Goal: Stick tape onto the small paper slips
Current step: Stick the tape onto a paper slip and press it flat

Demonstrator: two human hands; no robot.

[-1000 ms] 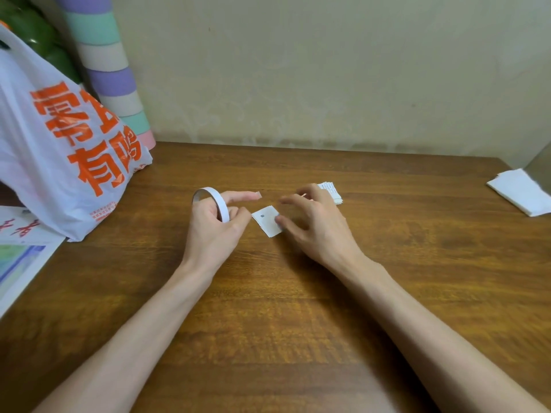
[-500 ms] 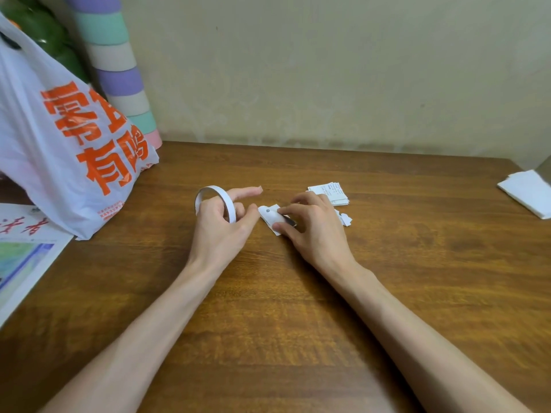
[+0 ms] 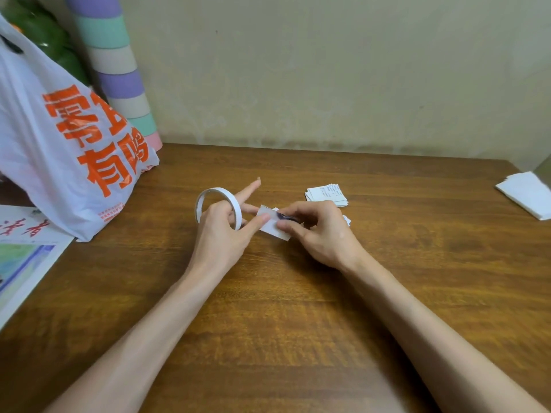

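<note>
Slip (image 3: 272, 228) half hidden under right hand (image 3: 325, 235)

**Left arm:** bare, enters from lower left, wrist straight.
**Left hand** (image 3: 220, 234): back turned up. Index finger straight, pointing forward. Other fingers curled through the tape (image 3: 234, 208) ring. Thumb tip lies on the left end of the slip (image 3: 272, 228).
**Right arm:** bare, enters from lower right.
**Right hand** (image 3: 323, 234): fingers curled, thumb and forefinger pinching the slip's right end.
**Spacing:** thumbs close together, forearms well apart.
</note>
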